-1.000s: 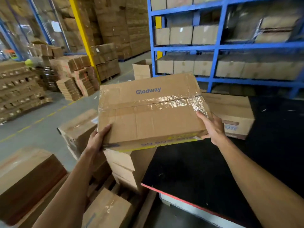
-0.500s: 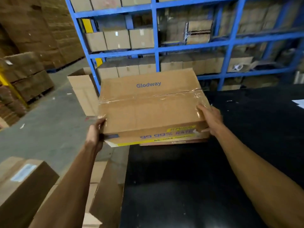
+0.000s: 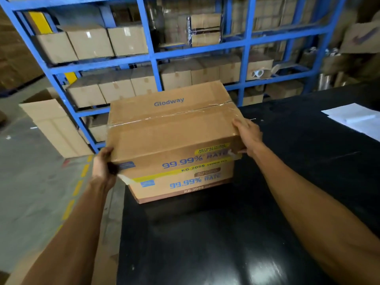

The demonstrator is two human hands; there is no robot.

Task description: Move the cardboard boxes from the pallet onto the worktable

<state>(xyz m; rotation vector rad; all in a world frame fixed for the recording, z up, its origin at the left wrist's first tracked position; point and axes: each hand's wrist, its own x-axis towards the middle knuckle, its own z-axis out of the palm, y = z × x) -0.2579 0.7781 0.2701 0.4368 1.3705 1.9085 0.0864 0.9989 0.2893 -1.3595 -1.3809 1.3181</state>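
A taped cardboard box marked "Glodway" point(image 3: 172, 128) is held between both hands. My left hand point(image 3: 103, 167) grips its near left corner and my right hand point(image 3: 247, 136) grips its right edge. The box sits on top of a second printed cardboard box point(image 3: 181, 187), which rests on the black worktable point(image 3: 226, 243) near its left edge. The top box overhangs the lower one on the left. The pallet is out of view.
Blue shelving point(image 3: 152, 58) full of cartons stands behind the table. An open flat carton point(image 3: 55, 128) leans by the rack on the grey floor at the left. White papers point(image 3: 355, 118) lie at the table's far right.
I have turned right, away from the pallet. The held box has come down over the worktable onto the second box, which now shows under it.
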